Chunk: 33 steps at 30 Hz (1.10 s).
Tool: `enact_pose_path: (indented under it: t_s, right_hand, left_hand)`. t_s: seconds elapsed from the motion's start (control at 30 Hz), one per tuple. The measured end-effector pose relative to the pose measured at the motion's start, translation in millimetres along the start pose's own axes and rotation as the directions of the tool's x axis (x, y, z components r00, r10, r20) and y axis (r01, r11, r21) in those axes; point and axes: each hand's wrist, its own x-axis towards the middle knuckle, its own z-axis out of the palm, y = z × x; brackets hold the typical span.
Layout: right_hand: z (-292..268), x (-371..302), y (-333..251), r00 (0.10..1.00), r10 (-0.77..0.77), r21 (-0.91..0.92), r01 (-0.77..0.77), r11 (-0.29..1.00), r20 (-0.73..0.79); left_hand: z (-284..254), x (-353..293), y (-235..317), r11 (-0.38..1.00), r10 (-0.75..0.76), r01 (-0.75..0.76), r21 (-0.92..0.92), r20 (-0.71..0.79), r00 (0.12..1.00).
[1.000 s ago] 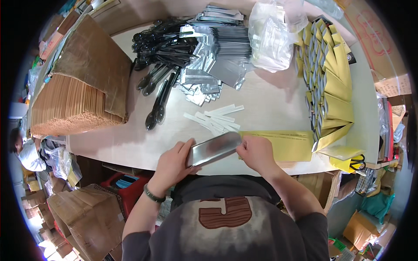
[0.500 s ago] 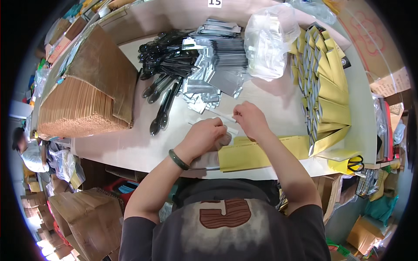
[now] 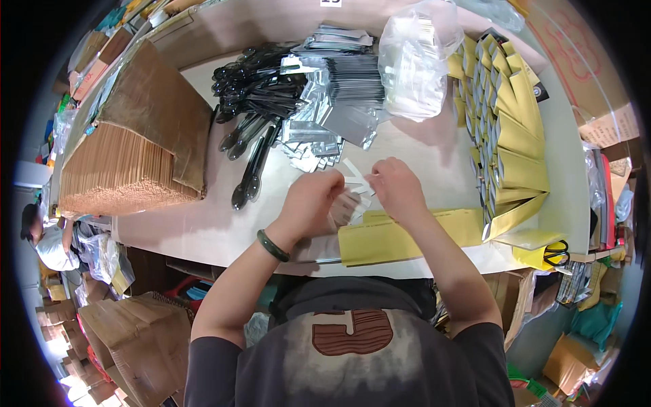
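Observation:
My left hand (image 3: 313, 202), a dark green bangle on its wrist, is closed with curled fingers over the table; what its fingertips grip is hidden. My right hand (image 3: 397, 188) pinches a thin white strip (image 3: 353, 168) that slants up and left from its fingertips. More narrow white pieces (image 3: 357, 201) lie between the hands, too small and blurred to tell apart. Below my right hand and forearm lies a flat yellow card sleeve (image 3: 380, 244). Just beyond the hands is a loose heap of silver foil sachets (image 3: 312, 146).
Black plastic spoons (image 3: 261, 91) lie at the back left, beside a carton of stacked brown sheets (image 3: 129, 169). Behind are stacked flat packets (image 3: 354, 81) and a clear bag of white items (image 3: 417, 68). Yellow card sleeves (image 3: 512, 142) stand at right, near scissors (image 3: 556, 254).
The white strip has swung steeper. My left hand has shifted slightly up and left, while my right hand has moved a little to the right.

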Motion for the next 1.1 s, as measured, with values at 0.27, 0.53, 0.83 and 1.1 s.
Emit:
enact_pose_path:
  t_s: [0.27,0.53,0.83,1.1]
  right_hand:
    - [18.6,10.3,-13.4,0.996,0.091,-0.007,-0.091,0.996,0.005]
    - [3.8,5.3,-11.1,0.991,0.103,0.087,-0.096,0.992,-0.09]
    - [7.3,23.1,-5.6,0.991,-0.048,0.083,0.058,0.995,-0.122]
    - [31.3,80.5,2.5,0.947,-0.19,-0.056,0.182,0.982,-0.258]
  left_hand:
    - [-7.0,-2.3,-12.1,0.596,-0.315,0.13,-0.792,-0.082,0.946]
    - [-7.8,-15.2,-25.9,0.261,-0.499,0.147,-0.954,-0.003,0.867]
    - [-25.3,-64.6,-18.3,0.947,-0.234,0.025,-0.321,-0.632,0.739]
    - [8.5,-437.4,-116.9,0.257,-0.945,0.966,0.016,-0.207,0.254]
